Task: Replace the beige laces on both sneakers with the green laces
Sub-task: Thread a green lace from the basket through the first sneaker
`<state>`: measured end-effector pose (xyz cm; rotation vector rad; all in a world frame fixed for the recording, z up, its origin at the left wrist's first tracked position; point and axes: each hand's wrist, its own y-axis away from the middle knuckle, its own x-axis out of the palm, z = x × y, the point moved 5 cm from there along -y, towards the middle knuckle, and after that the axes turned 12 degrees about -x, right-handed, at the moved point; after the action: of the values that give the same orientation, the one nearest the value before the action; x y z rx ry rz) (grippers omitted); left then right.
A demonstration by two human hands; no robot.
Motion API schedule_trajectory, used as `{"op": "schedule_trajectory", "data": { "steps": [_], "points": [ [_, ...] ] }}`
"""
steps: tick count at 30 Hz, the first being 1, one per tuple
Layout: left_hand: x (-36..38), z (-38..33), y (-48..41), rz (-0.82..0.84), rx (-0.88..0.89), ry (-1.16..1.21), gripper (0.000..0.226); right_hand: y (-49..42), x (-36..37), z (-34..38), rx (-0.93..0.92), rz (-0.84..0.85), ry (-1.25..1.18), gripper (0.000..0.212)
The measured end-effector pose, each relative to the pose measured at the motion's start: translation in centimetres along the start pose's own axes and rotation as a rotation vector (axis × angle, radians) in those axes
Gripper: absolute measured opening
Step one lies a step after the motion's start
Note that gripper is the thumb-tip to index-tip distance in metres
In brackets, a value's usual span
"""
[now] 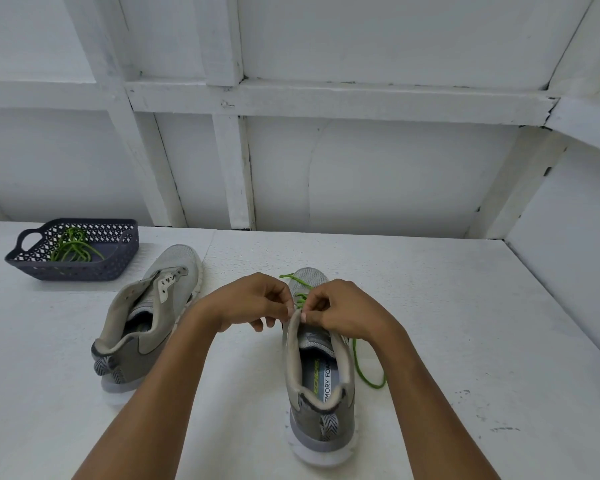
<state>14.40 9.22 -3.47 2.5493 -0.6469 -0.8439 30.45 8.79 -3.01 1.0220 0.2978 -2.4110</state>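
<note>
Pinching green lace point(300, 298) over sneaker point(321, 422): left fingers point(280, 305), right fingers point(315, 304).

Both hands point(293, 306) pinching green lace point(300, 299) at right sneaker point(321, 382) eyelets.

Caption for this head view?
Left hand and right hand thread a green lace into one sneaker; spare lace waits in basket.

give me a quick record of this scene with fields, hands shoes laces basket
left hand: pinches green lace above right sneaker's tongue
right hand: pinches same lace, beside left hand
right sneaker: upright, heel toward camera, partly laced green
left sneaker: tipped sideways, no lace seen
basket: back left on table, holds spare green lace
</note>
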Motion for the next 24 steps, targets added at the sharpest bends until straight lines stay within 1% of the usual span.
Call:
{"op": "schedule_trajectory", "data": {
  "steps": [5,8,10,13,14,15,17,19,21,22,24],
  "points": [
    [-0.8,-0.2,0.1,-0.085,0.026,0.003,0.014,0.2,-0.2,-0.2,0.004,-0.007,-0.032,0.007],
    [-1.6,0.0,0.1,-0.152,0.035,0.086,0.014,0.3,-0.2,-0.2,-0.001,-0.010,-0.046,0.006],
    [-1.9,0.0,0.2,-0.168,0.084,0.273,0.011,0.4,-0.2,-0.3,0.002,-0.014,-0.064,0.005],
    [-2.4,-0.3,0.8,-0.132,0.167,0.763,0.016,0.6,-0.4,-0.5,0.006,-0.038,-0.082,0.010],
    [-2.8,-0.2,1.0,-0.132,0.173,0.880,0.019,0.6,-0.4,-0.5,0.007,-0.055,-0.083,0.012],
    [-3.2,0.0,1.2,-0.145,0.167,0.925,0.020,0.7,-0.5,-0.6,0.008,-0.076,-0.081,0.014],
    [-3.5,0.6,1.1,-0.163,0.123,0.840,0.020,1.0,-0.8,-0.8,0.009,-0.118,-0.068,0.017],
    [-3.1,1.1,0.7,-0.143,0.053,0.633,0.017,1.3,-1.2,-1.1,0.020,-0.136,-0.076,0.020],
    [-1.9,1.5,0.4,-0.088,-0.013,0.378,0.010,1.6,-1.4,-1.8,0.057,-0.128,-0.124,0.022],
    [-1.2,1.6,0.3,-0.046,-0.036,0.263,0.011,1.8,-1.5,-2.2,0.082,-0.127,-0.161,0.024],
    [-0.2,1.5,0.4,0.041,-0.041,0.118,0.009,2.3,-1.7,-3.0,0.120,-0.125,-0.222,0.028]
  ]
}}
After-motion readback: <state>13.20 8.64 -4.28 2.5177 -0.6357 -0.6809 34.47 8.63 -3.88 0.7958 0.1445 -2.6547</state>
